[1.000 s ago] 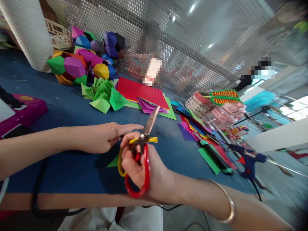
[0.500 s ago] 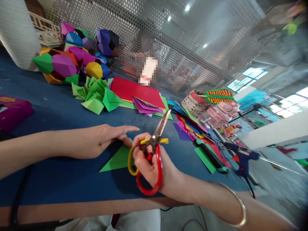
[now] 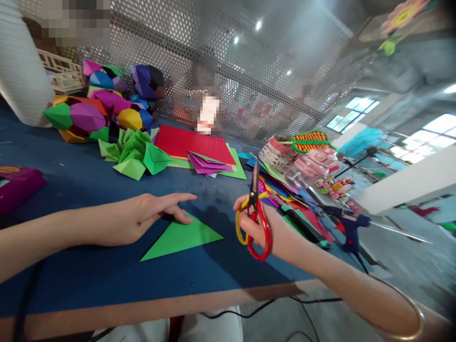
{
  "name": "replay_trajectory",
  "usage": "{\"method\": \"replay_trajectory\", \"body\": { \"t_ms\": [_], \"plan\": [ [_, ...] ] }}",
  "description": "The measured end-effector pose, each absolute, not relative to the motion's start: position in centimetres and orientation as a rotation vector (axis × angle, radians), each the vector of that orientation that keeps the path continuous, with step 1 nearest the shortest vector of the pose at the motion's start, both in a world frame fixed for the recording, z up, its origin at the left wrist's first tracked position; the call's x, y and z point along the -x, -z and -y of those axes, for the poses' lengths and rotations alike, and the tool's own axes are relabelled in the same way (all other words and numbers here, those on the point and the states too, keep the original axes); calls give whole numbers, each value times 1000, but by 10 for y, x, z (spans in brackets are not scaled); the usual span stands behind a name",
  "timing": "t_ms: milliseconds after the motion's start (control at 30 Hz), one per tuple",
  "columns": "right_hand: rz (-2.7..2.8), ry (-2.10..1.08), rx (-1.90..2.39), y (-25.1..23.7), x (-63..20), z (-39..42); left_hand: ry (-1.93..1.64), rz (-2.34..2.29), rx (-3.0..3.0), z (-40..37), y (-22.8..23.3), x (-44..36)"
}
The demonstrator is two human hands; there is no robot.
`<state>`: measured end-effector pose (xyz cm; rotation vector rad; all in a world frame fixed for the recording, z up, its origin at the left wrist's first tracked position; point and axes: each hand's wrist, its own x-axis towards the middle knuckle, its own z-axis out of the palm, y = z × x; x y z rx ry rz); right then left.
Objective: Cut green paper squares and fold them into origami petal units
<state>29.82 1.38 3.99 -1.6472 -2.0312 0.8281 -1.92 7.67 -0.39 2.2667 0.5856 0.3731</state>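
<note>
A perforated metal screen (image 3: 249, 80) stands behind the blue tabletop (image 3: 89, 287); what lies beyond it is hazy, partly lost in pixelated patches. The tabletop runs out of view at the left, where a white ribbed column (image 3: 21, 66) is cut off at the top. Beside the column sit many-coloured faceted paper shapes (image 3: 89, 116), overlapping so that they are hard to count. At the right, a pile of coloured sheets (image 3: 285, 190) disappears partly behind the person's right arm and scissors. A purple case (image 3: 21, 187) is cut by the left edge.

The left hand (image 3: 149, 218) is unclenched, its fingers slightly spread, one fingertip resting on the upper corner of a green paper triangle (image 3: 181, 240) and covering it. The triangle lies on the tabletop near its front edge, between the hands. The right hand (image 3: 276, 230) is closed around the handles of the scissors (image 3: 254, 202), which point up and away; its lower fingers are difficult to separate behind the red and yellow loops.
</note>
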Motion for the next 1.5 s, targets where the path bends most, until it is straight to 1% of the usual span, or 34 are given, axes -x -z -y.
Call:
{"method": "replay_trajectory", "body": {
  "t_ms": [67, 133, 200, 300, 433, 500, 600, 633, 733, 867, 933, 1033, 1167, 1367, 1500],
  "plan": [
    [2075, -713, 1807, -50, -317, -18, -373, -596, -2264, -76, 3, 18],
    [2175, -371, 1998, -56, -336, -23, -380, -608, -2267, -75, 2, 17],
    [2183, -133, 2159, -57, -352, -27, -405, -608, -2268, -74, 2, 16],
    [2154, -17, 2218, -49, -364, -32, -456, -632, -2264, -73, 2, 13],
    [2136, 160, 2110, -37, -347, -29, -586, -699, -2260, -73, 1, 6],
    [2204, 160, 1971, -35, -324, -20, -668, -721, -2237, -74, 2, 3],
    [2437, -331, 1633, -38, -280, -7, -765, -746, -2157, -76, 4, 0],
    [2489, -435, 1558, -40, -266, -5, -787, -748, -2107, -77, 4, 0],
    [2579, -518, 1455, -45, -234, -8, -820, -750, -1966, -78, 5, 1],
    [2585, -598, 1385, -41, -217, -26, -830, -772, -1903, -82, 6, 2],
    [2539, -555, 1258, -33, -215, -34, -840, -768, -1863, -84, 6, 2],
    [2393, -384, 1083, -19, -218, -43, -854, -766, -1788, -85, 2, 1],
    [2249, -164, 957, -5, -225, -52, -835, -771, -1706, -81, -7, 2],
    [2235, 105, 638, -1, -237, -57, -836, -785, -1589, -76, -7, -1],
    [2278, 266, 562, -3, -240, -56, -860, -767, -1440, -73, -7, -4]
  ]
}}
